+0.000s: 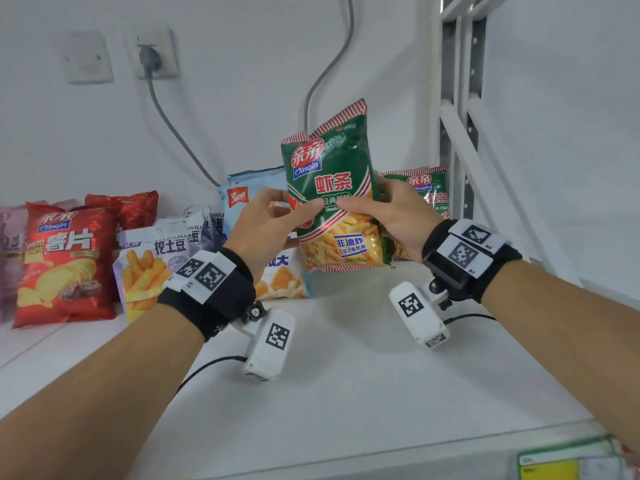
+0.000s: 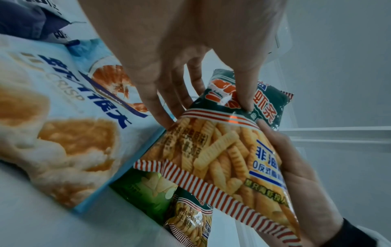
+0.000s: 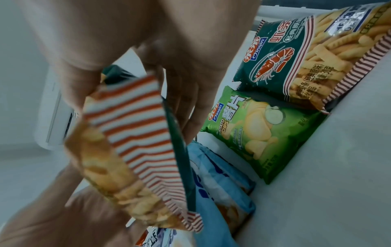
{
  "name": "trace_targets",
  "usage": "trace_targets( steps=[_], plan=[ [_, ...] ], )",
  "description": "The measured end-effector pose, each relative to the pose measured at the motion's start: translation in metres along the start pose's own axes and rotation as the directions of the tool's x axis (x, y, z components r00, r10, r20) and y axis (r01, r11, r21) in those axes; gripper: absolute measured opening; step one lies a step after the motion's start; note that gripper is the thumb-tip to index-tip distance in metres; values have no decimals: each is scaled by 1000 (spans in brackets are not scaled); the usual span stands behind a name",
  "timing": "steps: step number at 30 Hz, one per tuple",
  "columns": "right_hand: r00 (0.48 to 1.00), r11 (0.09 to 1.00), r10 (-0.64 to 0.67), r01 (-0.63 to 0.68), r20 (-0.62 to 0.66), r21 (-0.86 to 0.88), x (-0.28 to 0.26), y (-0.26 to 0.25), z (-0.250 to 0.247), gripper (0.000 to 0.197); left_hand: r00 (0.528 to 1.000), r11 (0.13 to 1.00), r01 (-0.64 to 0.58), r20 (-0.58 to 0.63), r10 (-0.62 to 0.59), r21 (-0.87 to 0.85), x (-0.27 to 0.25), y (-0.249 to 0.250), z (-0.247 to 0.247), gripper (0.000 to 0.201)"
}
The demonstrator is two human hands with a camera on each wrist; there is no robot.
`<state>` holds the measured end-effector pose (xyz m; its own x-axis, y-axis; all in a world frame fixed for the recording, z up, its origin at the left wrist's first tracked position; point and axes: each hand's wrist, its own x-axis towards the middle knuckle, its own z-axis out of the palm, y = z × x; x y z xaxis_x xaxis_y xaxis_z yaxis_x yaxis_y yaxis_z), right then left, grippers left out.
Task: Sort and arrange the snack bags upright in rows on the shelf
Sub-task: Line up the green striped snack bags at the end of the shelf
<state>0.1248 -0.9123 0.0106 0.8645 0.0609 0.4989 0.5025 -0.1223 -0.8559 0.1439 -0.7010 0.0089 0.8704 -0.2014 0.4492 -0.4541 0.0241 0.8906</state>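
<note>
left hand (image 1: 268, 220) and right hand (image 1: 382, 211) pinch 1 green shrimp-stick bag (image 1: 332, 188) mid-height; stand it beside its twin (image 1: 427, 190), base flat.

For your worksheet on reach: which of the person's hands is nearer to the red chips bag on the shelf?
Left. The left hand grips the green shrimp-stick bag on the side facing the red chips bag; the right hand grips its far side.
</note>
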Motion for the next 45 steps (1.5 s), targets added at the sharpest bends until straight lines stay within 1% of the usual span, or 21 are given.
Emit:
trace_targets(
  steps=[3, 8, 10, 11, 13, 15, 17, 19, 21, 23, 25, 27, 28, 29, 31, 33, 35, 37, 40, 43, 45],
  plan=[
    [1000, 997, -15, 14, 21, 78, 0, -1, 0, 44, 999, 999, -32, -5, 32, -43, 0, 0, -2, 44],
    [995, 986, 22, -38, 96, 164, 0, -3, -4, 34, 998, 991, -52, 41, 57, -120, -1, 3, -2, 19],
    [992, 986, 26, -46, 127, 161, -1, -1, -4, 27, 996, 990, -51, 60, 59, -128, -2, 3, -1, 19],
    [992, 988, 21, -40, 127, 148, -2, 0, -3, 24, 996, 991, -48, 67, 57, -125, -3, 4, -1, 25],
    [996, 994, 10, -20, 93, 107, -2, 0, 0, 20, 996, 997, -38, 82, 44, -73, -3, 3, -2, 50],
    [999, 998, -6, 4, 47, 56, -2, 0, 1, 24, 996, 999, -39, 84, 39, 1, -2, 1, 0, 72],
    [1000, 1000, -16, 16, 18, 23, -1, 1, 1, 35, 998, 999, -48, 45, 47, 18, -2, -2, 2, 84],
    [999, 999, -31, 30, 28, 22, -1, 0, 2, 39, 998, 998, -54, 18, 54, -25, -1, -3, 2, 86],
    [998, 997, -40, 37, 40, 74, -1, -1, 1, 39, 997, 995, -64, 27, 66, -73, 0, -1, -1, 82],
    [998, 992, -38, 32, 47, 124, 0, -3, -1, 32, 994, 994, -81, 64, 86, -79, 0, 2, -5, 71],
    [997, 989, -19, 7, 77, 150, 1, -4, -4, 29, 989, 992, -91, 108, 101, -90, -1, 3, -6, 49],
    [995, 990, -4, -10, 95, 144, 1, -4, -5, 35, 984, 987, -86, 146, 106, -136, -1, 2, -5, 22],
    [996, 991, 0, -12, 92, 131, 0, -3, -5, 39, 985, 984, -72, 146, 96, -161, -1, 2, -4, 20],
    [996, 993, 2, -11, 84, 117, 0, -3, -4, 46, 988, 982, -54, 134, 79, -181, -2, 3, -3, 26],
    [998, 997, -1, -4, 56, 83, -1, -3, -3, 56, 994, 980, -34, 92, 53, -194, -3, 3, -1, 52],
    [1000, 999, -1, 0, 15, 33, -2, -3, -1, 50, 997, 991, -46, 50, 52, -129, -4, 3, 1, 72],
    [1000, 1000, 3, -4, -22, -28, -2, -3, 1, 49, 998, 997, -68, 5, 68, -42, -5, 3, 3, 84],
    [999, 997, -3, 0, -39, -76, -2, -2, 2, 59, 997, 996, -82, -8, 82, -23, -5, 4, 4, 87],
    [1000, 999, -10, 9, -13, -53, -3, -2, 2, 68, 996, 994, -90, 8, 91, -58, -5, 7, -1, 76],
    [999, 1000, 2, -2, 38, 0, -2, -2, 0, 49, 995, 991, -99, 6, 100, -89, -2, 8, -5, 56],
    [997, 999, 21, -23, 74, 33, -2, 0, -1, 40, 998, 987, -66, 5, 68, -143, -1, 8, -5, 49]
  ],
)
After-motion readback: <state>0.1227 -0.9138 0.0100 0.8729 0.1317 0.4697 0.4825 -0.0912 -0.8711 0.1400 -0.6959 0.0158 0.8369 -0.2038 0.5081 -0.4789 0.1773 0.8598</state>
